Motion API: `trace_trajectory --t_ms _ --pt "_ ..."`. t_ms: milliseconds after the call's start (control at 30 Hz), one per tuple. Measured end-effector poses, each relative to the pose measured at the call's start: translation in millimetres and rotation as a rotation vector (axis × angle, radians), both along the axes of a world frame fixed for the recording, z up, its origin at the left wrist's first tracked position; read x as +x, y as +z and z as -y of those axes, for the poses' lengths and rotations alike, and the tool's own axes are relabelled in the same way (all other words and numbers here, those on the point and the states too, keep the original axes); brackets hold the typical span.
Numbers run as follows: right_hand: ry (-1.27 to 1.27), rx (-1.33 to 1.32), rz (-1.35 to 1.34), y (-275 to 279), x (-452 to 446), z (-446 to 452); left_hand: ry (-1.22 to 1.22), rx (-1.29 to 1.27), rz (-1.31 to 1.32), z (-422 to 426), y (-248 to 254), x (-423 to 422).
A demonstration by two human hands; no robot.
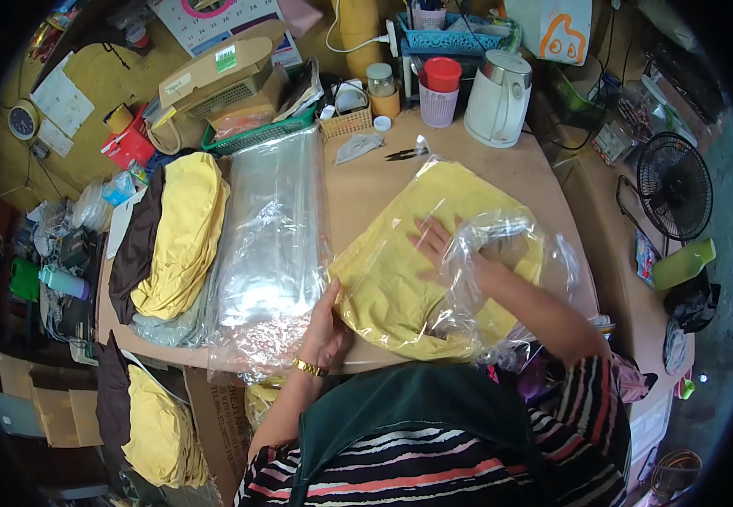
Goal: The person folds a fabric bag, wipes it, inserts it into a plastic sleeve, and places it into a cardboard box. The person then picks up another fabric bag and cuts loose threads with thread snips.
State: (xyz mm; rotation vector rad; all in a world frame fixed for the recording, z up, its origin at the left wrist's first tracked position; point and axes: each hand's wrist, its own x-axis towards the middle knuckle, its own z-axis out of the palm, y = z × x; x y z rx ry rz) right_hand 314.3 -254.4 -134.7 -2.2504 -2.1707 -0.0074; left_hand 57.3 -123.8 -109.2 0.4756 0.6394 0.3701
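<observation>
A folded yellow cloth [383, 291] lies inside a clear plastic bag [559, 253] at the table's front edge. My right hand [441, 243] reaches through the crumpled mouth of this bag and lies flat on the cloth, fingers spread. At the lower left corner, my left hand [330, 325] grips the bag's edge, its thumb on top and its other fingers partly hidden. Left of it is a stack of flat clear plastic bags [273, 228]. Beyond that rests a pile of folded yellow cloths [182, 228], with dark brown cloth [136, 245] alongside.
Small pliers [402, 155] lie behind the bagged cloth. A white kettle [497, 101], a red cup [442, 74] and a green tray [261, 133] line the table's back. A black fan [675, 186] stands right. More yellow cloths [159, 427] sit below left.
</observation>
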Motion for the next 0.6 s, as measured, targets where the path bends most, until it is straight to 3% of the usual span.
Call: trace_trajectory --t_ms 67,100,167,200,233,300,367,433,467,500,533,600 --pt "0.059 -0.137 -0.064 39 -11 57 0.026 0.087 -0.021 -5 5 5" --pt "0.034 -0.288 -0.061 68 -16 84 0.003 0.34 -0.065 -7 3 7" --pt "-0.502 -0.146 -1.158 111 -26 126 0.041 0.752 -0.152 -4 1 14" --pt "-0.491 -0.159 -1.149 110 -41 142 0.057 0.744 -0.152 -7 2 16" --pt "-0.38 0.084 -1.19 106 -57 160 0.063 0.707 -0.15 -11 1 20" --pt "-0.253 0.317 -1.217 109 -69 161 0.08 0.666 -0.146 -22 1 31" --pt "-0.565 -0.163 -0.761 115 -87 137 -0.078 0.679 -0.249 -41 3 44" --pt "-0.511 0.095 -0.737 76 -32 124 -0.097 0.81 -0.306 -71 3 58" --pt "-0.661 0.259 -0.856 112 -20 108 -0.032 0.929 -0.311 -89 4 60" --pt "-0.788 0.458 -0.973 149 -8 92 0.098 0.972 -0.319 -90 37 55" --pt "-0.631 0.693 -1.132 176 9 91 0.227 1.011 -0.33 -88 78 44" --pt "-0.537 0.979 -1.034 232 8 98 0.477 1.001 -0.165 -112 106 12"
